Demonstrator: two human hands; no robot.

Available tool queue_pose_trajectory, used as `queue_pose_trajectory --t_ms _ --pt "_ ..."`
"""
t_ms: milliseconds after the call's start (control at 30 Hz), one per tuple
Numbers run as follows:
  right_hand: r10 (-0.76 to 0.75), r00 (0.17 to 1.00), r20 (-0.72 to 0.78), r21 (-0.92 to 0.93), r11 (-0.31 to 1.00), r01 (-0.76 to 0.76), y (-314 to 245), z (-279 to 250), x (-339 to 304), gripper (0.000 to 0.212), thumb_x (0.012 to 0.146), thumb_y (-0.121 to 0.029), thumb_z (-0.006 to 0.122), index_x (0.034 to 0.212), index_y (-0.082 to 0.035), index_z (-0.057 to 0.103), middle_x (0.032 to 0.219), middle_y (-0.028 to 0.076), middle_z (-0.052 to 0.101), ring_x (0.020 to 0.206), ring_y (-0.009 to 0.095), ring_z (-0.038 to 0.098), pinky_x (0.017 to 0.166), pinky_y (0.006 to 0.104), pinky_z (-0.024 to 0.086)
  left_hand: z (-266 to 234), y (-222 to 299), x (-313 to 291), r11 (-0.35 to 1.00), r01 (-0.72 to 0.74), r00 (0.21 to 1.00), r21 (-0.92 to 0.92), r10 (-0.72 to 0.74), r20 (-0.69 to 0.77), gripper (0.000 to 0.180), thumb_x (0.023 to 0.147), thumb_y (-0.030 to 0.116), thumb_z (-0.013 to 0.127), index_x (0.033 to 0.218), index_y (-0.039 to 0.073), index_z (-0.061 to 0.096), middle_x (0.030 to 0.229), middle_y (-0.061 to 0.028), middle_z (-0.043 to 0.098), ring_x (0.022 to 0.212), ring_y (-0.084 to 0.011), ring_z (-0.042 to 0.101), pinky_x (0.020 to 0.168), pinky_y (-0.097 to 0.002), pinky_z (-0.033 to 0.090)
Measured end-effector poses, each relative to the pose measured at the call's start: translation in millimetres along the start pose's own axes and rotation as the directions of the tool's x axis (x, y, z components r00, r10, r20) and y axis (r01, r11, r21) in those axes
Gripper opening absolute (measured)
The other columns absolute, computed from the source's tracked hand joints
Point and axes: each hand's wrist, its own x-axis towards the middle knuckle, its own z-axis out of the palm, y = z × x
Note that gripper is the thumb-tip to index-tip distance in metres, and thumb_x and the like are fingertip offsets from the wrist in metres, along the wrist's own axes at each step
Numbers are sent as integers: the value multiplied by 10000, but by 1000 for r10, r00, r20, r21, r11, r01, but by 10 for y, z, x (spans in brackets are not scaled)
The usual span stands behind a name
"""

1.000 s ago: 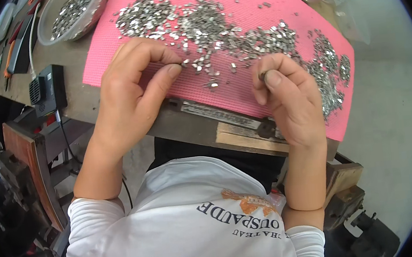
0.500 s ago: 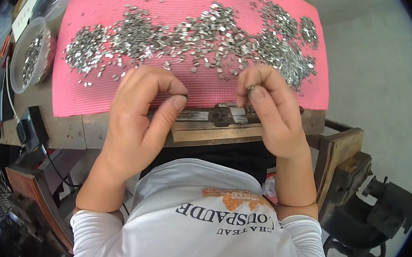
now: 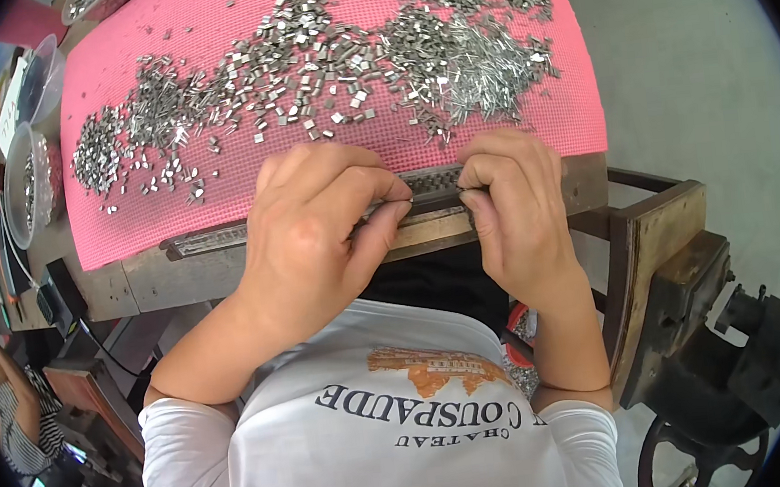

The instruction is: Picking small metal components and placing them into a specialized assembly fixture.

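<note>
My left hand [image 3: 318,227] is bent over a long dark metal fixture [image 3: 434,183] at the bench's front edge, thumb and forefinger pinched together. Whatever lies between those fingertips is too small to name. On the fixture's right part is my right hand [image 3: 523,207], its thumb and forefinger also closed, their contents hidden. A short gap separates the two hands, and a row of small dark slots or pieces shows in it. Beyond them, many small silvery metal pieces [image 3: 326,62] lie in loose heaps on a pink ribbed mat [image 3: 244,187]. Thin pin-like pieces [image 3: 487,79] are heaped at the right.
Clear plastic tubs [image 3: 17,190] of metal pieces stand left of the mat, near hand tools and a black box [image 3: 64,289] with a cable. A black machine with a handwheel [image 3: 701,448] stands at lower right. Another person's arm [image 3: 12,364] shows at far left.
Both hands have come closer together, and their fingertips are now down at the fixture. The whole view has shifted, with the mat and heaps now further left and higher.
</note>
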Motion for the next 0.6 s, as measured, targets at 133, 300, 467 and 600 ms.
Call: queue_pose_trajectory --t_ms 133,300,467,600 --pt "-41 999 -10 -46 998 41 2 61 10 252 821 -33 728 1041 -62 608 1119 86 620 1097 299 615 941 438 412 130 50 14 995 -54 998 86 56 -19 213 753 34 823 935 85 725 997 -52 690 873 -253 621 783 -372 423" --pt "-64 998 -7 -95 993 63 14 105 2 202 856 -73 690 1041 -50 614 1088 82 620 1030 264 624 915 420 422 261 84 39 975 -98 992 198 111 -58 192 758 67 807 919 113 714 976 -9 667 868 -205 627 795 -372 412" --pt "-159 986 -48 -213 966 146 5 170 46 208 832 -109 656 1018 -18 640 1040 98 620 953 250 626 842 398 457 302 80 35 956 -100 982 276 140 -128 192 725 76 826 887 122 734 946 16 690 806 -177 642 781 -362 401" --pt "-181 982 -45 -234 958 166 -13 159 62 189 815 -111 657 974 -9 654 1025 106 629 929 254 639 815 393 476 245 19 27 970 -98 983 223 129 -127 192 708 70 841 871 122 754 926 26 708 798 -168 658 766 -350 396"
